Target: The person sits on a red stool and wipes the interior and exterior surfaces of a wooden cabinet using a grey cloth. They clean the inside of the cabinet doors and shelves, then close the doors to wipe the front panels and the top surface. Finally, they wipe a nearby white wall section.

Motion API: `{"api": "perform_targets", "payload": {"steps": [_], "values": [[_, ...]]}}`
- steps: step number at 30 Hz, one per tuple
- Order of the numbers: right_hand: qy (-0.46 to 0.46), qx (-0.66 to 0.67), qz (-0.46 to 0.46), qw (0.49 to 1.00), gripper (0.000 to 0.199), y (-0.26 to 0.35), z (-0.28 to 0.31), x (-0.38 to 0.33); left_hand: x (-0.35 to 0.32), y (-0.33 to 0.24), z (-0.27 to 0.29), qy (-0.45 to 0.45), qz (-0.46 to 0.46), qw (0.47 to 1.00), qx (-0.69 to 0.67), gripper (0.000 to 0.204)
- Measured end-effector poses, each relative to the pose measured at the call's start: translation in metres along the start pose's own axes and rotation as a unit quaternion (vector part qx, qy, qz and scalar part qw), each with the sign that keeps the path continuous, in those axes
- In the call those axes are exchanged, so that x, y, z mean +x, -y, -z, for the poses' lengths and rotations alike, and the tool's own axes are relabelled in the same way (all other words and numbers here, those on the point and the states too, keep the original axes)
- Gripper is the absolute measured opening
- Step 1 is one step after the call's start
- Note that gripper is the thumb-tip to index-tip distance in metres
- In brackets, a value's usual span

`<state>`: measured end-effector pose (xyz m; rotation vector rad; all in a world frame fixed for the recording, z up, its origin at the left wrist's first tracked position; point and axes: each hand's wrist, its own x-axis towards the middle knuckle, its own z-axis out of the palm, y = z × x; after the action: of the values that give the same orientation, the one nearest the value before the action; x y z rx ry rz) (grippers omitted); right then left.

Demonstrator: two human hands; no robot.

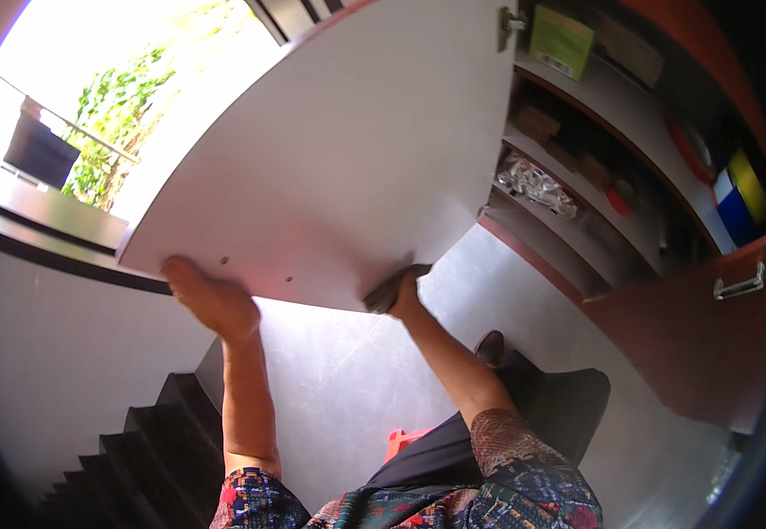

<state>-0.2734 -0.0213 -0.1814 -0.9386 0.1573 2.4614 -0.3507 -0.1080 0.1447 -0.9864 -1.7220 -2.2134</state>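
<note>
A white cabinet door stands swung open before me, its inner face toward me. My left hand grips the door's edge near the lower left corner; some of its fingers are hidden behind the panel. My right hand holds a dark, crumpled cloth against the door's edge further right. Most of that hand's fingers are covered by the cloth. Two small holes show in the panel between my hands. A metal hinge joins the door to the cabinet at the top.
Cabinet shelves at right hold a green box, clear plastic-wrapped items and tape rolls. A brown door with a handle hangs below. Dark stairs lie at left, a red plastic object near me, a bright window behind.
</note>
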Motion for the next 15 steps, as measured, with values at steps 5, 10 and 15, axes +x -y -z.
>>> {"api": "perform_targets", "payload": {"steps": [5, 10, 15], "values": [[-0.040, -0.066, 0.351, 0.933, 0.041, 0.072, -0.094, -0.065, 0.001, 0.016, 0.013, 0.044, -0.099, 0.988, 0.106, 0.035], [0.049, -0.403, 0.690, 0.599, 0.060, 0.061, -0.203, -0.195, -0.005, -0.003, 0.004, 0.089, 0.000, 0.994, -0.059, 0.048], [0.133, -0.527, 0.818, 0.190, 0.043, 0.003, -0.241, -0.236, 0.003, 0.013, 0.011, 0.162, 0.019, 0.978, -0.132, 0.043]]}}
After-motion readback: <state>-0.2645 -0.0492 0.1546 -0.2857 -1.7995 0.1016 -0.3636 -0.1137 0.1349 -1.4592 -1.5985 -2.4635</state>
